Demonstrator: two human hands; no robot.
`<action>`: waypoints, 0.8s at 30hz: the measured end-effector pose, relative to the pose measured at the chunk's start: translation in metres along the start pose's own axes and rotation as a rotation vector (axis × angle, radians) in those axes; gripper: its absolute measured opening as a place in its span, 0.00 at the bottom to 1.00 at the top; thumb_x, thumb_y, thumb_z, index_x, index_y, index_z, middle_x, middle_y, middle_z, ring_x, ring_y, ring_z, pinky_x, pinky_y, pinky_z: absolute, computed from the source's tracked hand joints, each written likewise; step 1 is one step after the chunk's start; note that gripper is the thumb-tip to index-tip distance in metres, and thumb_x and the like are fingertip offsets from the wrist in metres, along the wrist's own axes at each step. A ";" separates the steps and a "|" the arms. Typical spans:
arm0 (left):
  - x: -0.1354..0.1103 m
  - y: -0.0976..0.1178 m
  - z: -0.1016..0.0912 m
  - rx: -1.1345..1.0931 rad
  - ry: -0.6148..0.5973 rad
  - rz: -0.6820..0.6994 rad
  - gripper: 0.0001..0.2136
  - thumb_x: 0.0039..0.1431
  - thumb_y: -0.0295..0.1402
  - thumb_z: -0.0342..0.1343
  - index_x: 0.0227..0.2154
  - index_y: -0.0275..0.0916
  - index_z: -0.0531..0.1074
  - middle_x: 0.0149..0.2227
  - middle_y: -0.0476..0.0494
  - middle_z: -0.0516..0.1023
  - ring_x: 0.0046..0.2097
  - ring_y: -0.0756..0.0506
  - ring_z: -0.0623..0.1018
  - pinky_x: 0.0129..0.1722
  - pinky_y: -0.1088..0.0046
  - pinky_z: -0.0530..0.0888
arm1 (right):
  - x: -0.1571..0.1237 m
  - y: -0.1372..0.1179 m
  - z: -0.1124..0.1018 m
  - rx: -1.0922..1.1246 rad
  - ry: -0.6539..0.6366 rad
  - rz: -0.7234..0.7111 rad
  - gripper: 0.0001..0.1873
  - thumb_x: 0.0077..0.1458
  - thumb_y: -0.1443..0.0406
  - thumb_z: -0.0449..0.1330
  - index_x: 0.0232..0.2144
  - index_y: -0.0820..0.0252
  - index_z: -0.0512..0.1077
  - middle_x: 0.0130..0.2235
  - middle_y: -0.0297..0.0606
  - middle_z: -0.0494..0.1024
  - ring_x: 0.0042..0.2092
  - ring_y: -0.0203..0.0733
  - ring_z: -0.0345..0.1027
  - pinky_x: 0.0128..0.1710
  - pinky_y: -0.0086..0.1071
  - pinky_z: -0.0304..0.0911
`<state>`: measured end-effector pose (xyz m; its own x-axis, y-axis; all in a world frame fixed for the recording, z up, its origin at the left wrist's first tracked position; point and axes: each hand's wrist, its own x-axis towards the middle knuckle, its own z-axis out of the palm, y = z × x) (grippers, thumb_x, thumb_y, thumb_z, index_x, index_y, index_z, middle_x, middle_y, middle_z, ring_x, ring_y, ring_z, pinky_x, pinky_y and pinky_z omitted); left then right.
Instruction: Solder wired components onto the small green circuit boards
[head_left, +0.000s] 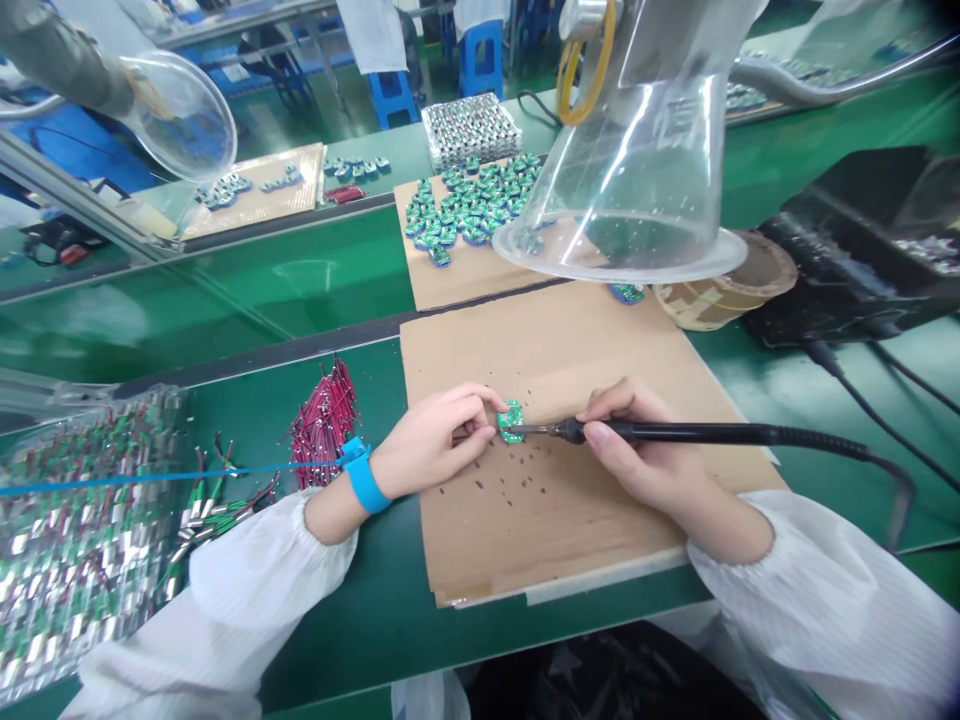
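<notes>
A small green circuit board (511, 422) lies on a brown cardboard sheet (570, 500) in front of me. My left hand (435, 440), a blue strap on its wrist, has its fingers pinched at the board's left edge. My right hand (645, 450) is wrapped round a black soldering iron (712, 433), held like a pen. The iron's tip touches the board from the right. Dark burn marks dot the cardboard near the board.
A bundle of red wires (326, 420) lies left of the cardboard, with green-tipped wires (217, 500) and a bag of parts (67, 540) further left. A clear fume hood (637, 180) hangs above a pile of green boards (469, 210). A tape roll (727, 285) and black device (862, 250) stand at right.
</notes>
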<state>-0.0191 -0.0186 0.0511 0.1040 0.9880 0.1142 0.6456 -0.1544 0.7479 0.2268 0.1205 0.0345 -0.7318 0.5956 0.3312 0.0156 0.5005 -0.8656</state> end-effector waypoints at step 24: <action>0.004 0.000 -0.009 0.072 0.069 -0.029 0.05 0.66 0.32 0.59 0.34 0.38 0.74 0.54 0.39 0.77 0.47 0.46 0.79 0.45 0.69 0.75 | 0.053 -0.013 0.016 -0.038 -0.355 -0.114 0.17 0.59 0.67 0.61 0.50 0.52 0.69 0.47 0.41 0.80 0.45 0.50 0.78 0.49 0.44 0.72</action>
<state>-0.0255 -0.0145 0.0580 0.0331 0.9896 0.1399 0.7007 -0.1228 0.7028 0.1766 0.1357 0.0571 -0.9208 0.2836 0.2677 -0.0586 0.5780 -0.8139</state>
